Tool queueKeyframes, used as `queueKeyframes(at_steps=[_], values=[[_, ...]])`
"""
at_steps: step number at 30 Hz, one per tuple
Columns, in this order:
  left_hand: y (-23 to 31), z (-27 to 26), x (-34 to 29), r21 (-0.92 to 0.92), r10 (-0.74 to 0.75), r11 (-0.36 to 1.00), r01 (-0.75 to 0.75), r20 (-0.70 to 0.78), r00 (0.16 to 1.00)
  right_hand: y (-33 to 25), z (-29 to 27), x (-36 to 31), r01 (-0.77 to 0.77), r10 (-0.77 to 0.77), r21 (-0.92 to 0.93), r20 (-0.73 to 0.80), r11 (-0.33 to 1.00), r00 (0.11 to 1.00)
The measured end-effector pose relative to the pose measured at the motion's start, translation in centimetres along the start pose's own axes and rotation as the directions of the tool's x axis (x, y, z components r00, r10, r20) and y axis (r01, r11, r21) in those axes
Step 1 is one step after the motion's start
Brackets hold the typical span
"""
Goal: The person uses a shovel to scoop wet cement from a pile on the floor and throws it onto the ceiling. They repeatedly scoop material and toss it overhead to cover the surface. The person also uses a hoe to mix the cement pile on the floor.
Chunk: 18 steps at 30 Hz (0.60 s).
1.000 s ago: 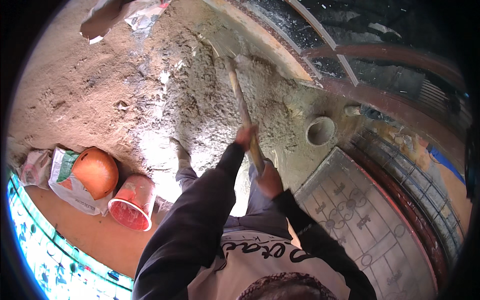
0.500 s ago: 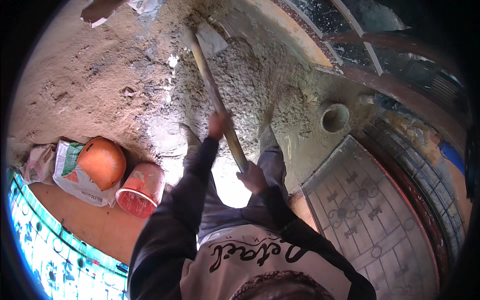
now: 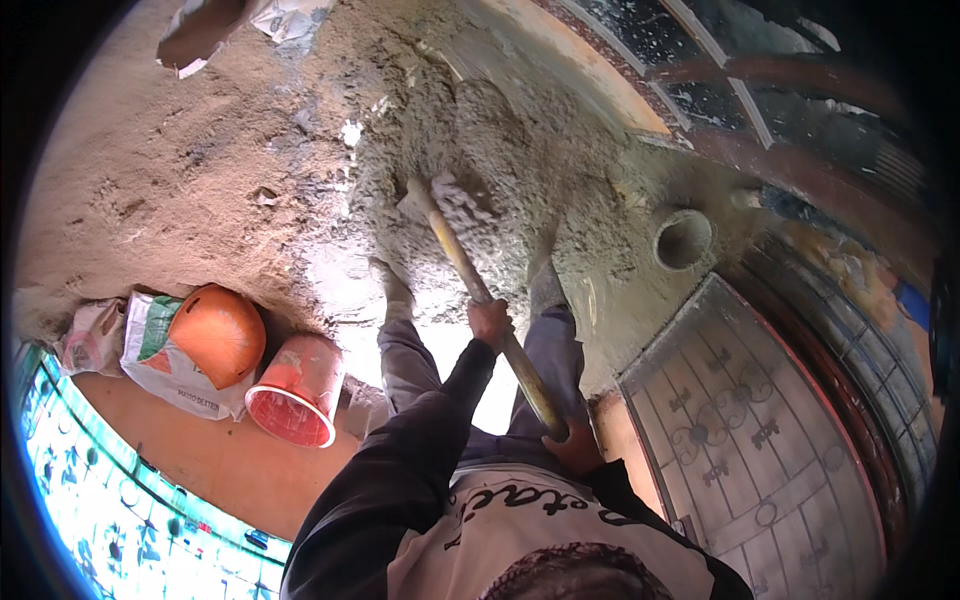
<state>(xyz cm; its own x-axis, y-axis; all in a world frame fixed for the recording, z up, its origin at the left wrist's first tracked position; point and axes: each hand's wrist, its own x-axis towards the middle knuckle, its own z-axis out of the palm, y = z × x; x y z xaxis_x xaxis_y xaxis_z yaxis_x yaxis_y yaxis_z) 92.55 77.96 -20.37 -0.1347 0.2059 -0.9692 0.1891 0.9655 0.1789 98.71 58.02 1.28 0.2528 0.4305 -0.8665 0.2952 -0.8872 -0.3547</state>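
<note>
A long wooden-handled hoe [image 3: 453, 245] slants from the wet grey mortar [image 3: 470, 130] down toward my body. Its blade end is sunk in the mix, so most of the blade is hidden. My left hand [image 3: 489, 322] is closed round the middle of the handle. At the handle's lower end my right hand [image 3: 575, 447] grips it close to my thigh, its fingers partly hidden. The mortar around the blade looks lumpy and churned. Both my feet stand at the near edge of the mix, one on each side of the handle.
Dry sand [image 3: 150, 170] spreads to the left. An orange hard-shelled bowl or helmet [image 3: 220, 335] rests on a white sack [image 3: 185, 385], beside a red bucket [image 3: 300, 390] on its side. To the right are a round pipe opening [image 3: 685, 240] and a metal grille panel [image 3: 740, 420].
The hoe has been pulled toward my body, its blade going from clear view into the mortar. Both hands have moved nearer and to the right with the handle.
</note>
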Motion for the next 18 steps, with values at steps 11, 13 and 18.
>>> queueKeyframes(at_steps=[11,13,18], values=[[29.6,8.2,15.3,0.762,0.807,0.394,-0.514,-0.019,0.59,-12.8,0.7,34.3,-0.096,-0.227,0.719,0.339,0.688,0.913],[29.5,7.9,19.1,0.781,0.733,0.385,-0.492,0.066,0.677,-15.1,1.4,36.2,-0.478,-0.391,0.875,0.465,0.071,0.794],[18.4,5.9,26.8,0.875,0.628,0.169,-0.453,0.259,0.734,-9.7,6.7,33.0,-0.363,-0.111,0.906,0.392,0.216,0.913]])
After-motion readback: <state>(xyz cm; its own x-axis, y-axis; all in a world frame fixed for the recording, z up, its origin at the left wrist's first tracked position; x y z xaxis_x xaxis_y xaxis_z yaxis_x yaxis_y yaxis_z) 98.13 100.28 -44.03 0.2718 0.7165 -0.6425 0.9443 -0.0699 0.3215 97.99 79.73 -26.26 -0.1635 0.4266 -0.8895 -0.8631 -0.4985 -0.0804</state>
